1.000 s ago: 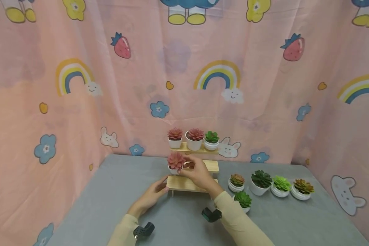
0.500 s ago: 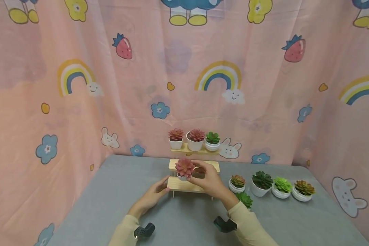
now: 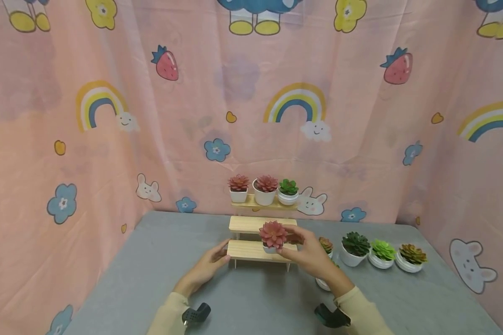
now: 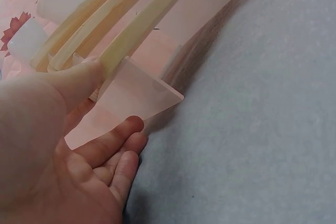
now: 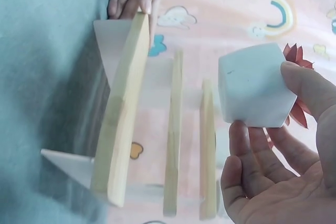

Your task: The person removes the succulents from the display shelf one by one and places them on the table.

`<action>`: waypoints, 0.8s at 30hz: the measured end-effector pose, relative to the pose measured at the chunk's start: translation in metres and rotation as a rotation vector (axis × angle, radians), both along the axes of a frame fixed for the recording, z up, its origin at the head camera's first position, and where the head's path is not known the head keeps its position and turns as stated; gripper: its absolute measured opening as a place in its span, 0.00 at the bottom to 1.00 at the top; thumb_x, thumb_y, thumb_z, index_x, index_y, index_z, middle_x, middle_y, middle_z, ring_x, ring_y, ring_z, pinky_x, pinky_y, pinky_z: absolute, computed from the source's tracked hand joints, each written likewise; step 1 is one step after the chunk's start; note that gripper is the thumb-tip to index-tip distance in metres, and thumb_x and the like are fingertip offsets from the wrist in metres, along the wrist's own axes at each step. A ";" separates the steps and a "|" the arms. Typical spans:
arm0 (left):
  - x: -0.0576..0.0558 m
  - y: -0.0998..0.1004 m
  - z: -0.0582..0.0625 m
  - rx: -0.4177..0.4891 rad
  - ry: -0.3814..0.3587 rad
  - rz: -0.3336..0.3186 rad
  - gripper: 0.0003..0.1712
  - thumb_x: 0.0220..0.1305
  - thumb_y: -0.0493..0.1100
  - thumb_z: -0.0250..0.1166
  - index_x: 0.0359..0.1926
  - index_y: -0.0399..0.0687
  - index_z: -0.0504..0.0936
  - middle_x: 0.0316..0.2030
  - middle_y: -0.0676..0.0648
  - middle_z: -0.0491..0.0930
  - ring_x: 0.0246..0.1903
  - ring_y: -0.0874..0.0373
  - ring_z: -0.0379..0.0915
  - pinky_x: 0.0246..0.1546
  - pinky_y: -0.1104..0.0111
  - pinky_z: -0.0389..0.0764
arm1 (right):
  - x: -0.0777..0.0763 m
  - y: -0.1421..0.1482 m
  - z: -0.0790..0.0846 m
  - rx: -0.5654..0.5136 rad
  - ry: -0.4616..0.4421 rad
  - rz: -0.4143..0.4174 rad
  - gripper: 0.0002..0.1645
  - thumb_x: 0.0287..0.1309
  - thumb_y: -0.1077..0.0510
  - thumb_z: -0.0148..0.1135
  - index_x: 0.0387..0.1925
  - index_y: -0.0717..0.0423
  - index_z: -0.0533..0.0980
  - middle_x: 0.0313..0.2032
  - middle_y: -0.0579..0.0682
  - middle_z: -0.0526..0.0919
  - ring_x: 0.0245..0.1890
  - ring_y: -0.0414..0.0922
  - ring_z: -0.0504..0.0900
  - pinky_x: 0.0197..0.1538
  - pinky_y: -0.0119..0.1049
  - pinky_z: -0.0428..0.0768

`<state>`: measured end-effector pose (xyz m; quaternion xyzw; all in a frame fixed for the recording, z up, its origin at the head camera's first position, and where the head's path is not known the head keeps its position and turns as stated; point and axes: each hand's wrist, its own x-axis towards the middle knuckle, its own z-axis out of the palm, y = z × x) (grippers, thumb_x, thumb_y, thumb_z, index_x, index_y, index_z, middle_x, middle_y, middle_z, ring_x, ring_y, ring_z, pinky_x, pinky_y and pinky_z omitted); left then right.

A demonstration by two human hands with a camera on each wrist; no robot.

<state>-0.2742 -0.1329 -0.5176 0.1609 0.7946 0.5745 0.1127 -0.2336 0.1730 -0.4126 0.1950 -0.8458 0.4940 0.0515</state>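
Pink succulent in angular white pot (image 3: 273, 234): carried rightward over tiered pale-wood stand (image 3: 247, 224)
Right fingers (image 5: 292, 148): curled around pot
Left fingers (image 4: 110, 142): pinching stand's front-left end

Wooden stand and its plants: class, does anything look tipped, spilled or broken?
Nothing stands out: the wooden stand looks level, the three potted plants on its top tier stand upright, and no spill shows.
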 end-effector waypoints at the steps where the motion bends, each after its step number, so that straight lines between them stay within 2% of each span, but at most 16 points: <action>1: 0.000 0.000 0.000 -0.001 -0.002 0.005 0.41 0.76 0.55 0.56 0.80 0.45 0.54 0.69 0.29 0.68 0.71 0.31 0.62 0.70 0.39 0.64 | 0.001 0.003 -0.001 -0.001 0.002 -0.003 0.34 0.58 0.56 0.73 0.65 0.59 0.74 0.57 0.57 0.83 0.53 0.51 0.83 0.60 0.55 0.80; 6: -0.001 0.000 0.003 -0.005 0.001 0.019 0.39 0.76 0.54 0.57 0.79 0.48 0.55 0.68 0.31 0.70 0.71 0.33 0.63 0.70 0.39 0.65 | 0.005 0.017 -0.007 0.001 0.040 -0.027 0.33 0.58 0.58 0.72 0.64 0.59 0.74 0.55 0.56 0.85 0.52 0.41 0.83 0.56 0.40 0.82; 9: -0.001 0.000 0.003 -0.007 0.006 0.014 0.38 0.76 0.53 0.56 0.79 0.48 0.55 0.68 0.31 0.70 0.71 0.33 0.63 0.70 0.39 0.66 | 0.007 0.026 -0.010 -0.020 0.059 -0.020 0.31 0.59 0.59 0.71 0.63 0.61 0.75 0.55 0.58 0.84 0.50 0.34 0.81 0.55 0.35 0.82; 15: 0.000 -0.001 0.003 0.003 0.008 0.000 0.38 0.77 0.53 0.56 0.80 0.46 0.54 0.68 0.31 0.71 0.71 0.32 0.63 0.70 0.39 0.65 | 0.014 0.042 -0.010 -0.056 0.051 0.004 0.29 0.63 0.59 0.68 0.64 0.61 0.74 0.56 0.59 0.83 0.49 0.30 0.81 0.53 0.37 0.83; 24: 0.002 -0.001 0.000 0.014 0.002 -0.006 0.39 0.77 0.53 0.56 0.79 0.46 0.54 0.68 0.30 0.70 0.71 0.32 0.62 0.70 0.39 0.65 | 0.025 0.071 -0.010 -0.027 -0.009 -0.069 0.30 0.64 0.58 0.68 0.65 0.62 0.73 0.57 0.61 0.81 0.49 0.26 0.79 0.54 0.33 0.83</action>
